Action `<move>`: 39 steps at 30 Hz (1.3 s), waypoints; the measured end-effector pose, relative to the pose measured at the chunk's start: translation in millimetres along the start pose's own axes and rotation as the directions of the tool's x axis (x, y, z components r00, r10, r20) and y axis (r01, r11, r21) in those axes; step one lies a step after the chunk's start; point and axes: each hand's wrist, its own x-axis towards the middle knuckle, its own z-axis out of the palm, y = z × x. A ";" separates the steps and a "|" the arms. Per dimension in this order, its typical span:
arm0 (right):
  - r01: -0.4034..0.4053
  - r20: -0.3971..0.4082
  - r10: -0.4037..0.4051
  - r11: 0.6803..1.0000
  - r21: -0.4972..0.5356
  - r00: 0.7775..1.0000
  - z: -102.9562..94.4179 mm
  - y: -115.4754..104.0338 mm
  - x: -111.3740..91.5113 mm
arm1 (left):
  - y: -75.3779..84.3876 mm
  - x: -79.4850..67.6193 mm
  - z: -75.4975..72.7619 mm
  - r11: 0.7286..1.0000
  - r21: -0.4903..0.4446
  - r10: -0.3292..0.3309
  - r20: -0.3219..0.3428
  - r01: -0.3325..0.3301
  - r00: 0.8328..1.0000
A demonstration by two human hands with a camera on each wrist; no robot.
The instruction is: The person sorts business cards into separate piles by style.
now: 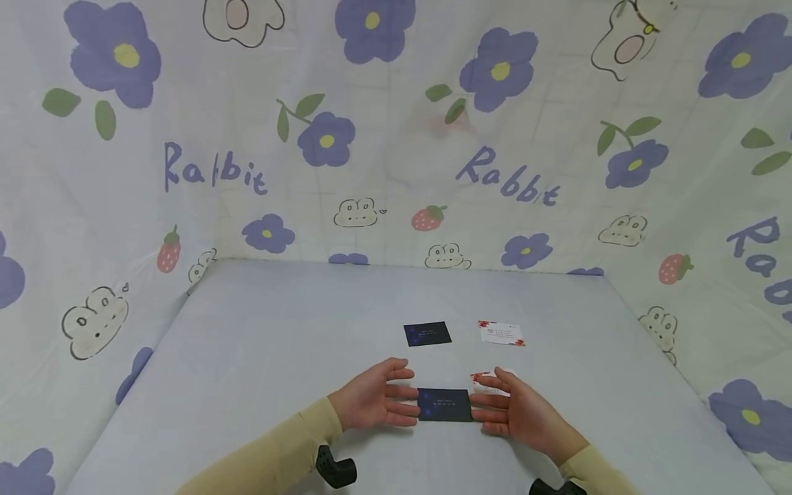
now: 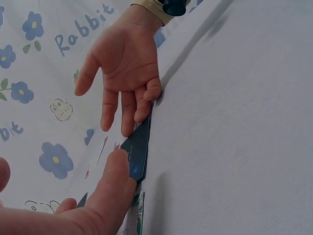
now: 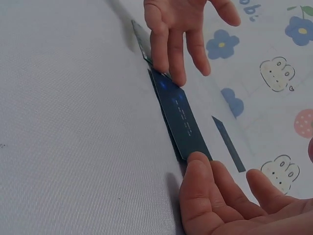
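Note:
A dark blue card (image 1: pixel 444 405) with small light print lies lengthwise between the two hands. My left hand (image 1: pixel 374 395) has its fingertips at the card's left end, palm turned inward. At the right end are the extended fingers of my right hand (image 1: pixel 526 412), thumb raised apart from them. The right wrist view shows the dark card (image 3: pixel 178 117) with a dark strip along its near edge. Past the left fingertips, another card (image 3: pixel 139 41) is partly visible there. A white card with red corners (image 1: pixel 479 378) is mostly hidden behind the right hand.
Farther back on the pale table (image 1: pixel 297 309) lie a second dark card (image 1: pixel 427 334) and, to its right, a white card with red flowers (image 1: pixel 502 333). Patterned cloth (image 1: pixel 396 179) with flowers and rabbits hangs around the back and sides.

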 end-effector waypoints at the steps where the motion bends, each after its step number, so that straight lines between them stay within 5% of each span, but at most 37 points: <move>1: 0.001 -0.006 -0.001 1.000 -0.008 1.000 0.5 0.6 0.2 | -0.2 0.4 -0.1 1.000 0.002 -0.001 0.001 0.001 1.000; 15: -0.003 -0.103 -0.007 0.996 -0.090 0.995 5.4 -0.4 -0.8 | 1.8 0.4 3.4 1.000 -0.001 -0.019 0.008 0.019 1.000; 39: 0.015 -0.139 -0.030 0.993 -0.113 0.990 5.0 2.7 -3.9 | 1.4 -1.9 5.0 1.000 -0.007 -0.018 0.018 0.018 1.000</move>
